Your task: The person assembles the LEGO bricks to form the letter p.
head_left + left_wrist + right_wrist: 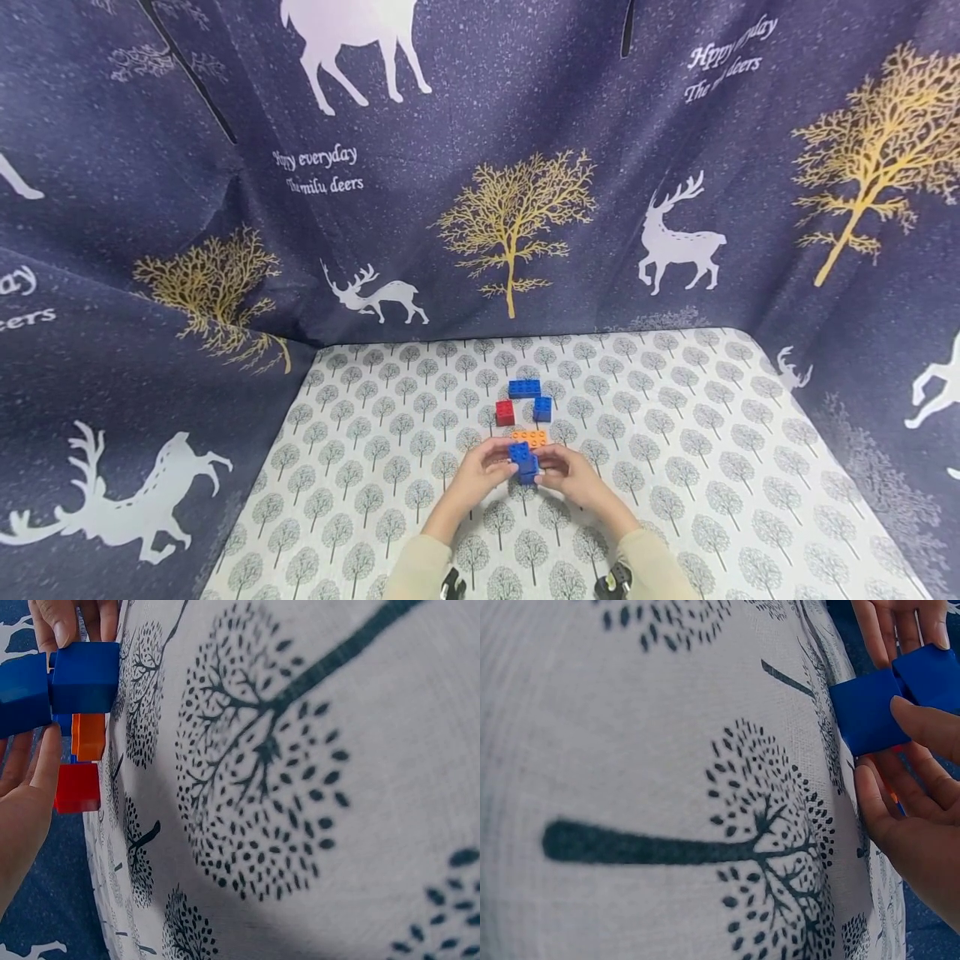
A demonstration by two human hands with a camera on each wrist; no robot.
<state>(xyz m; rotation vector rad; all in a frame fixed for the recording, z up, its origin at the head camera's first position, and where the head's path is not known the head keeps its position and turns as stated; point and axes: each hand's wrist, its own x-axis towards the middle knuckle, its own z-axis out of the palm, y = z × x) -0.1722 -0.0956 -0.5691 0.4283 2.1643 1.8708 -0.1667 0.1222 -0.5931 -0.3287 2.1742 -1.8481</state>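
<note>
Two blue toy building bricks meet between my hands, one set askew above the other. My left hand [478,477] pinches the upper blue brick [518,452] from the left. The lower blue brick [528,473], close to the cloth, is gripped by my right hand [574,477]. In the right wrist view, the right thumb lies on the lower brick's side [866,712]. The left wrist view has a narrow dark gap between the bricks, so I cannot tell whether they are fully joined. Just behind the hands lies an orange brick [531,437], partly covered.
Farther back on the tree-patterned cloth [405,500] are a red brick [505,412], a small blue brick [542,408] and a longer blue brick [524,388]. A dark curtain [480,125] printed with deer and trees hangs behind and at the sides.
</note>
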